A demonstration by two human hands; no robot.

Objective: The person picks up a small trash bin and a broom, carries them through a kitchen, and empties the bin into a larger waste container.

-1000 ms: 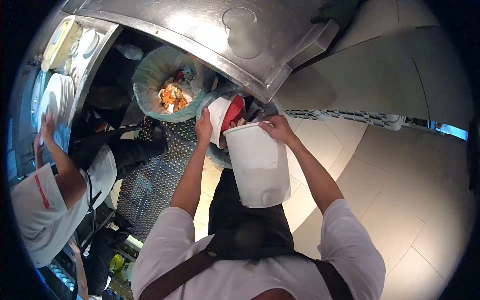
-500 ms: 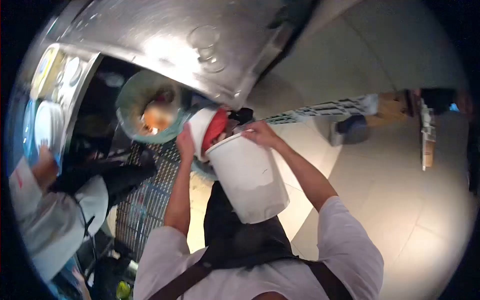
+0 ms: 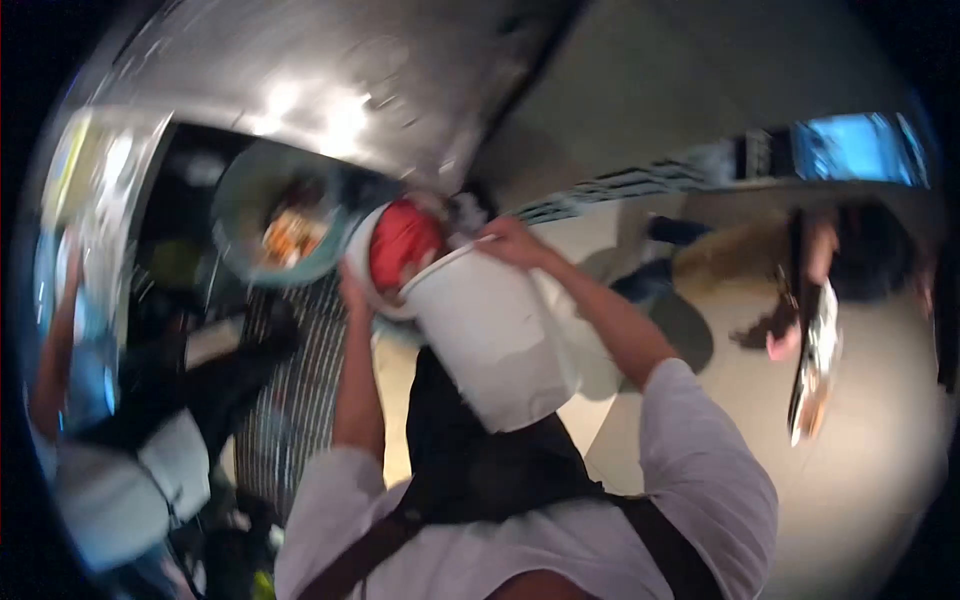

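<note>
A large white plastic bucket [image 3: 485, 335] is tilted in front of my apron, its mouth toward the far side. My right hand [image 3: 512, 243] grips its rim on the right. My left hand [image 3: 354, 288] is closed on the edge of a second white round container [image 3: 362, 240], which touches the bucket's mouth. Crumpled red material [image 3: 405, 243] fills that container's opening; its kind is too blurred to tell. Dark and greyish bits show between the two, partly hidden by the bucket.
Left of the containers stands a greenish bin [image 3: 228, 235] with orange and white scraps inside. A steel counter [image 3: 300, 60] spans the top. A slatted mat [image 3: 290, 390] covers the floor at left. One co-worker [image 3: 130, 480] is close on the left; another person [image 3: 740, 250] walks at right.
The red material shows more fully as the white container and my left hand shift slightly left. The bucket rises slightly. The person at right has come further into view, carrying something shiny.
</note>
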